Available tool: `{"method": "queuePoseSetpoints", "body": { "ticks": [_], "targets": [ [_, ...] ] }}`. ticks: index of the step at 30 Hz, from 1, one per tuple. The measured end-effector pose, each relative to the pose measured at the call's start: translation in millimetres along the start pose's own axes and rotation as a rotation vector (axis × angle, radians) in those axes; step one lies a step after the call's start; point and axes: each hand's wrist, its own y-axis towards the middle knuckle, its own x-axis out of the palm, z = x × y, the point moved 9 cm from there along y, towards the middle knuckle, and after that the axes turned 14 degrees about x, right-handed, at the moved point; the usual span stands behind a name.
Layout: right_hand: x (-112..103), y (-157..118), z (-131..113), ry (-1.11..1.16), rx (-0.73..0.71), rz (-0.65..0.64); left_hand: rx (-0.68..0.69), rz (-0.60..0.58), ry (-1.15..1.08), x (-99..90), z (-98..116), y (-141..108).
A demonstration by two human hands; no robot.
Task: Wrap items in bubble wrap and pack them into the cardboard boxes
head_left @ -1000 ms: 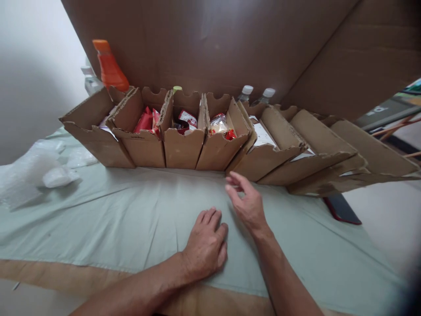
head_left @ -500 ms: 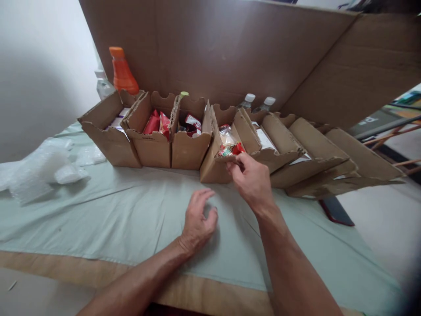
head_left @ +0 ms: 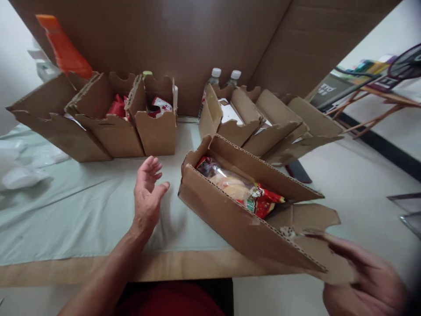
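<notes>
My right hand point(head_left: 368, 276) grips the front end of a long cardboard box point(head_left: 230, 215) at the lower right. The box stands away from the row, angled over the table's front edge. Inside lies a clear and red food packet point(head_left: 237, 186) with something pale and rounded showing through. My left hand point(head_left: 148, 193) hovers above the green cloth point(head_left: 82, 206), fingers apart and holding nothing, left of the box. Behind it are three cardboard boxes, one holding a red packet point(head_left: 116, 106) and the nearest a red and white packet point(head_left: 161, 105).
More cardboard boxes point(head_left: 243, 116) stand to the right of a gap in the row. An orange bottle point(head_left: 67, 50) and two white-capped bottles point(head_left: 215, 75) stand behind. Bubble wrap point(head_left: 24, 171) lies at the left. A tall cardboard sheet point(head_left: 148, 39) backs the table.
My right hand has pulled the box out of the row, toward me and to the right, turning it. My left hand has moved left and opened wider. The view has shifted.
</notes>
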Motion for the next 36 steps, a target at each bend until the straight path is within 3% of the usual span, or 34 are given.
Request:
{"method": "queuePoseSetpoints", "body": {
  "ticks": [1, 3, 6, 8, 11, 15, 18, 23, 28, 32, 36],
  "targets": [
    [-8, -3, 15, 0.0, 0.059, 0.062, -0.002, -0.065, -0.034, 5.7, 2, -6],
    [-7, -13, 37, -0.026, 0.09, 0.042, -0.019, -0.219, -0.101, 19.4, 2, -20],
    [29, -36, 57, -0.049, 0.064, -0.234, -0.09, -0.465, -0.158, 41.9, -3, -47],
    [50, -48, 60, -0.072, 0.038, -0.316, -0.109, -0.536, -0.138, 48.7, -5, -59],
    [78, -42, 42, -0.127, -0.057, -0.303, -0.077, -0.46, -0.069, 40.4, -3, -61],
    [132, -2, -3, -0.046, -0.163, -0.413, -0.001, -0.237, -0.009, 7.8, 1, -40],
    [177, 26, -29, 0.06, -0.18, -0.495, 0.006, -0.154, 0.036, -10.3, -7, -25],
    [229, 34, -20, 0.143, -0.054, -0.554, -0.078, -0.165, 0.222, -19.1, -36, -24],
    [235, 25, 1, 0.019, -0.061, -0.538, -0.061, -0.145, 0.4, -31.1, -39, -29],
    [226, 32, -3, -0.049, -0.13, -0.47, -0.019, -0.169, 0.503, -36.0, -31, -28],
    [221, 35, -3, -0.124, -0.193, -0.417, -0.083, -0.181, 0.481, -34.8, -33, -32]
  ]
}}
